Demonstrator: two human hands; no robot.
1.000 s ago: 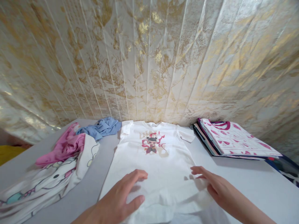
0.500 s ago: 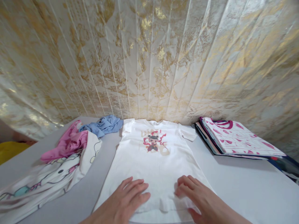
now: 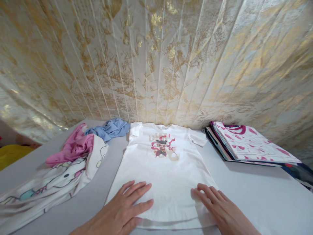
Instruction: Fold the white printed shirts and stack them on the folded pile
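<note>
white shirt point(image 3: 168, 176) flatter at the bottom
bunched folds near hem point(image 3: 171, 223) mostly gone; left hand point(image 3: 123, 205) fingers spread wider, right hand point(image 3: 216, 204) shifted back toward side edge since 0.5 s ago.

Pale table point(image 3: 259, 189), flat white T-shirt point(image 3: 166, 173), rumpled blue cloth point(image 3: 112, 129), pink-and-white clothing point(image 3: 67, 171), folded clothes stack point(image 3: 256, 143), perhaps dark clothing point(image 3: 299, 173) alongside

1. Illumination: moderately bright and diffuse; the white shirt point(image 3: 176, 176) is evenly lit.
2. Shadows: soft-edged, beside the right hand point(image 3: 215, 205) and along the near edge of the garment stack point(image 3: 259, 143).
3. Glare: metallic highlights on the gold-patterned backdrop point(image 3: 158, 81).
4. Distortion: wide-angle; backdrop lines fan outward.
5. Focus: yellow item point(image 3: 14, 156), left edge, appears soft, possibly blurred.
</note>
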